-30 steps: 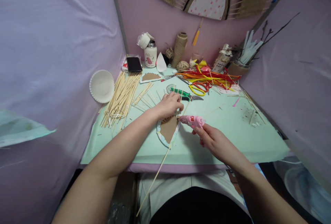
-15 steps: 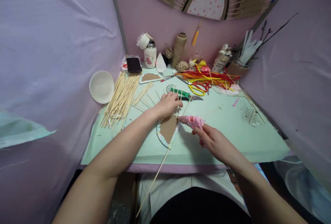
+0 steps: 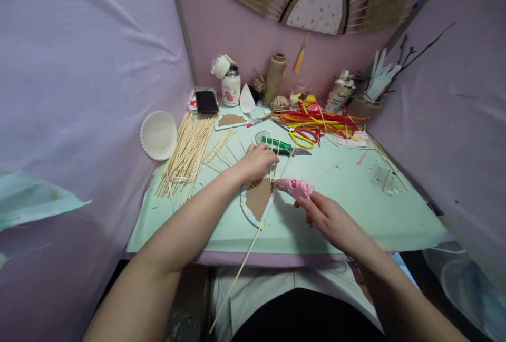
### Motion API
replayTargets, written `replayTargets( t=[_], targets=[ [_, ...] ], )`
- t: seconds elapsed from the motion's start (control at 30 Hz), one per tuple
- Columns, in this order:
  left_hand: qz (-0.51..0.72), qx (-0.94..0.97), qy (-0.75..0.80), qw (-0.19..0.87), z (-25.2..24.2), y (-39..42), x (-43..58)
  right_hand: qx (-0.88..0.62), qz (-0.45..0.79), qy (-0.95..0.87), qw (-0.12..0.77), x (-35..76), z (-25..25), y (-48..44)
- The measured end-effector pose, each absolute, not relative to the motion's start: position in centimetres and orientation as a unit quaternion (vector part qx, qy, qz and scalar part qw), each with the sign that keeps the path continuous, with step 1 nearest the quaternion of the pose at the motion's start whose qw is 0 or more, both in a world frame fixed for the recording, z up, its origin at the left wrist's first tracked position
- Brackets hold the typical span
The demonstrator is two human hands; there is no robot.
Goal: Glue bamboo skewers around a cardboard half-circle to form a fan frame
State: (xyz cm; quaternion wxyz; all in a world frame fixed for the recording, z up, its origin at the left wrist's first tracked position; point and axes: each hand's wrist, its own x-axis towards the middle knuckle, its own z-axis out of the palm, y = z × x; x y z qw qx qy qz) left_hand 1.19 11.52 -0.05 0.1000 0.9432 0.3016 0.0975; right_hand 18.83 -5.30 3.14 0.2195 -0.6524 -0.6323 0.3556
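Lilac fabric walls (image 3: 79, 68) enclose a mint tabletop (image 3: 356, 210). The wedge (image 3: 259, 199) lies at its near centre. Left hand (image 3: 256, 162), palm down, presses the wedge's far edge; grasp not discernible. Right hand (image 3: 322, 215) grips the glue gun (image 3: 294, 187), nozzle at the wedge's right corner.

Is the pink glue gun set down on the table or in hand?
In hand. The right hand grips the pink glue gun from below, its nozzle pointing toward the cardboard piece by the left hand.

Paper bowl (image 3: 158, 135) far left beside skewer pile (image 3: 188, 152); phone (image 3: 206, 101), white bottle (image 3: 231, 86), twine spool (image 3: 275, 73) along back wall; yellow scissors (image 3: 302, 139), green cutter (image 3: 282, 145) near pipe cleaners (image 3: 320, 118).
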Motion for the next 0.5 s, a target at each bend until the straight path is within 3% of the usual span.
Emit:
replayTargets(
  t=[0.33, 0.5],
  targets=[
    [0.164, 0.911, 0.365, 0.097, 4.5, 12.3, -2.3, -0.647, 0.354, -0.635, 0.23, 18.9, 3.2, -5.2],
    [0.127, 0.905, 0.395, 0.096, 5.8, 12.8, -5.7, -0.66, 0.337, -0.639, 0.208, 18.8, 3.5, -5.2]
  ],
)
